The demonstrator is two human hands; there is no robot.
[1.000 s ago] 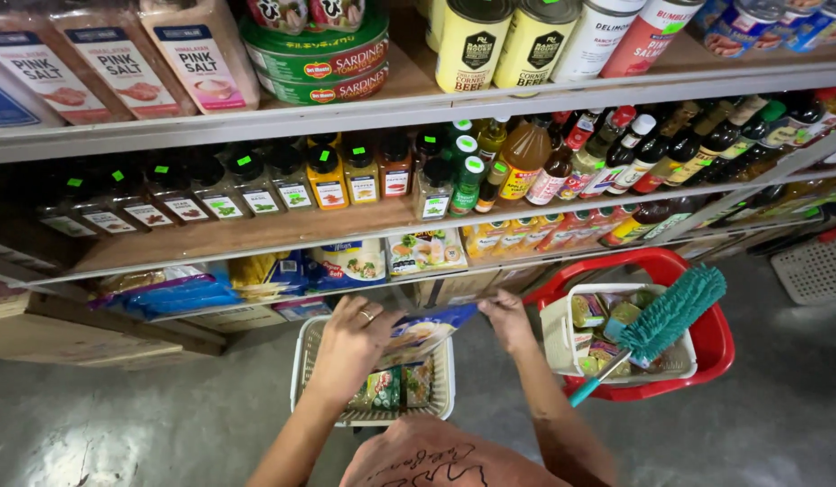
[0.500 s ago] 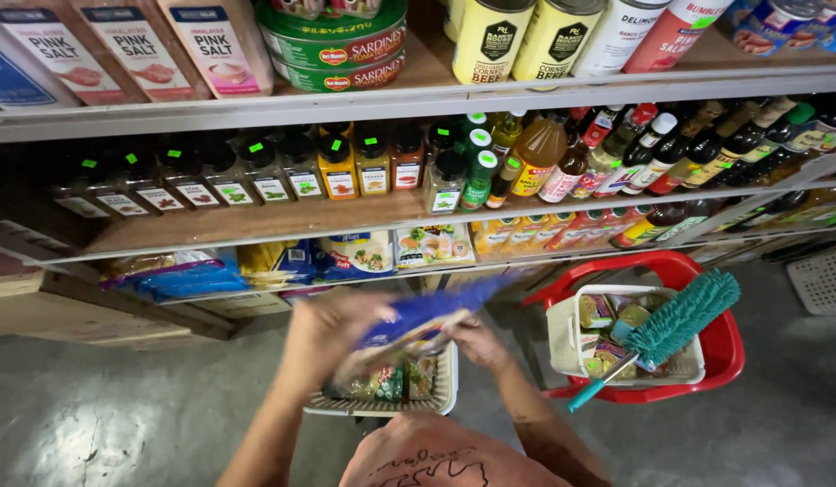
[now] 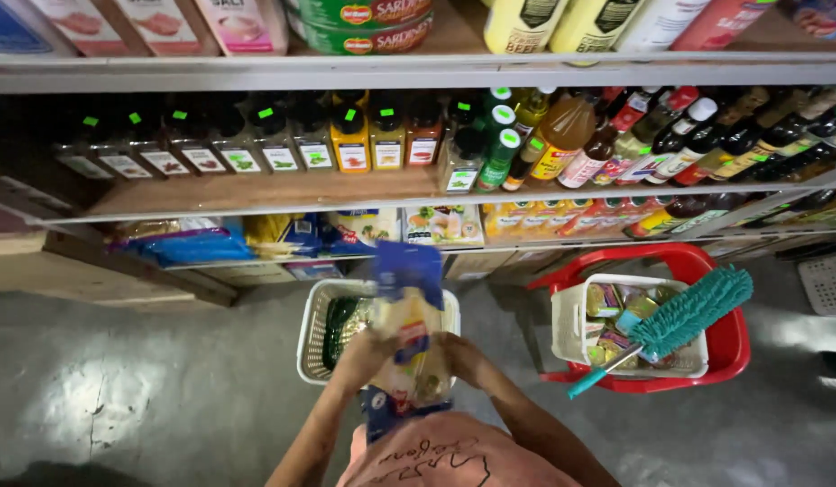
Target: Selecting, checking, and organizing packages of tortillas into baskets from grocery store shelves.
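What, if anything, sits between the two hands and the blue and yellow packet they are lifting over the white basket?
Nothing visible does. The left hand and right hand both grip the blue and yellow packet directly, one on each side. It is held upright above the white basket on the floor, in front of the shelves.

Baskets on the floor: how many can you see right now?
3: a white basket below the held packet, a white one inside a red basket. More may be hidden.
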